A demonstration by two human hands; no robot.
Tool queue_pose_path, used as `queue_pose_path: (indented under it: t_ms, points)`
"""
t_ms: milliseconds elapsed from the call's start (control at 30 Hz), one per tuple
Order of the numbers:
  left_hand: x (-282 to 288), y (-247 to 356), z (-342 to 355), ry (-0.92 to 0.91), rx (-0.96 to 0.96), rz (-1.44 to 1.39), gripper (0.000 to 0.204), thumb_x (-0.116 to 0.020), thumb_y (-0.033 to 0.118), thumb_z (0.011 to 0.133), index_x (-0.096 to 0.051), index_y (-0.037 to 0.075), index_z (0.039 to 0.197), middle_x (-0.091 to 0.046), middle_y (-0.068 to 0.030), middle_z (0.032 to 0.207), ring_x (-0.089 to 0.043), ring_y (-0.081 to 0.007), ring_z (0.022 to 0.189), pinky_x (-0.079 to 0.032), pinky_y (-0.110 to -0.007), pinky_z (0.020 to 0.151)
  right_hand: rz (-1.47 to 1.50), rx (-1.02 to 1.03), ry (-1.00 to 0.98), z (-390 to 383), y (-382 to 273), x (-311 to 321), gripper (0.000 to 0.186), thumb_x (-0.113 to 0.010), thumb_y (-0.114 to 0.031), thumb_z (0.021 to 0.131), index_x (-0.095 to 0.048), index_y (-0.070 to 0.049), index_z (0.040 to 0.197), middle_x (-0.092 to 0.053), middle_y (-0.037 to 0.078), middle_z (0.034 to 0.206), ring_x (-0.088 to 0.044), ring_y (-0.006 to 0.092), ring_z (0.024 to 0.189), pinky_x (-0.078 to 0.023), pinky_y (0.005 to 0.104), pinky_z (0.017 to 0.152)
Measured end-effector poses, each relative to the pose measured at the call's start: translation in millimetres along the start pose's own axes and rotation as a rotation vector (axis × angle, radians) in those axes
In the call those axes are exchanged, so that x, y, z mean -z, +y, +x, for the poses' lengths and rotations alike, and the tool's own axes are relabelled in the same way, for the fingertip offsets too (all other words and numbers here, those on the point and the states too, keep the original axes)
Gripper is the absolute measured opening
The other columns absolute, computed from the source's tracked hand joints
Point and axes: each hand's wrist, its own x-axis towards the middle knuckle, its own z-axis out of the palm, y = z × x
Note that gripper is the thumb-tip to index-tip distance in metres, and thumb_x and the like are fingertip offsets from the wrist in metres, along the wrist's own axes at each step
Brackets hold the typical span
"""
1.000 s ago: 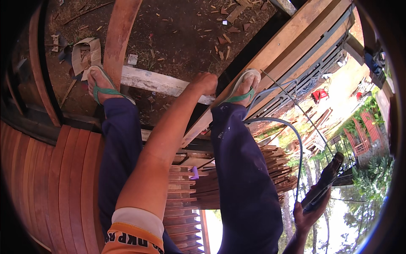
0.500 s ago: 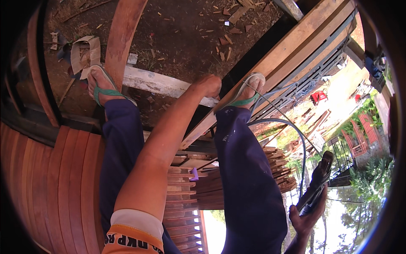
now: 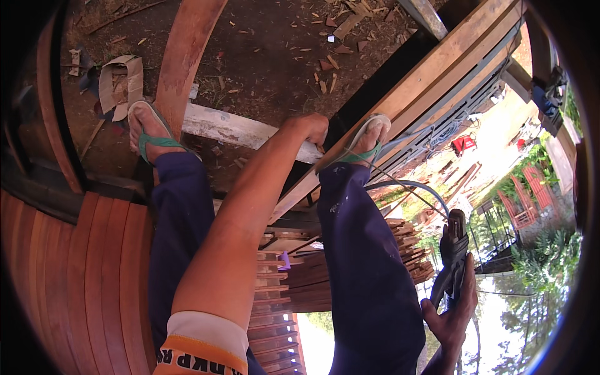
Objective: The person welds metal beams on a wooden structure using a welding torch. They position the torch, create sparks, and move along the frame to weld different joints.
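My left hand (image 3: 312, 130) reaches past my legs, fingers curled at the end of a weathered white board (image 3: 225, 124) beside a dark beam (image 3: 356, 100); what its fingertips hold is hidden. My right hand (image 3: 453, 312) grips a black handled tool (image 3: 451, 259) at lower right, with a thin rod running from it toward my right foot. A blue-grey cable (image 3: 409, 186) arches nearby. My sandalled right foot (image 3: 365, 140) rests on wooden beams (image 3: 431, 65); the left one (image 3: 150, 131) rests by a curved wooden beam (image 3: 187, 50).
Reddish planks (image 3: 94, 269) fill the lower left. Beneath the frame are dirt with wood scraps and a bent tan sheet (image 3: 134, 75). Stacked boards (image 3: 294, 294) lie below between my legs. At right are a red object (image 3: 464, 145), scattered timber, fencing and foliage.
My right hand and the black tool have shifted left, the tool turning more upright and its rod steeper toward my foot. My left hand has dropped slightly in view, fingers still curled.
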Motion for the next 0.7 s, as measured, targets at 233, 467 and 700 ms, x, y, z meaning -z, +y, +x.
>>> queue_pose_path:
  t_ms: [233,467,700]
  points:
    - [6,-9,6,-0.134,0.021,0.023,0.035,-0.083,0.014,0.080,-0.083,0.010,0.115,-0.078,-0.0160,0.121,-0.076,-0.0335,0.108,-0.061,-0.046,0.089,0.085,-0.073,-0.090,7,-17,2,0.118,-0.086,-0.054,0.081,-0.030,0.009,0.164,-0.054,0.032,0.149,-0.059,0.0405,0.136,-0.048,0.0488,0.112]
    - [11,20,-13,-0.046,0.113,0.022,0.047,-0.088,0.019,0.081,-0.078,0.005,0.124,-0.075,-0.0164,0.131,-0.072,-0.0362,0.120,-0.060,-0.046,0.098,0.108,-0.038,0.014,3,-17,-7,0.120,-0.085,-0.058,0.082,-0.029,0.009,0.164,-0.056,0.033,0.146,-0.061,0.0407,0.135,-0.048,0.0483,0.112]
    - [9,32,-17,0.013,0.127,0.086,0.040,-0.089,0.013,0.080,-0.080,0.005,0.118,-0.075,-0.0177,0.129,-0.072,-0.0356,0.121,-0.060,-0.044,0.100,0.066,-0.032,0.072,1,-10,-16,0.122,-0.084,-0.061,0.081,-0.028,0.010,0.164,-0.057,0.033,0.145,-0.061,0.0408,0.133,-0.048,0.0482,0.111]
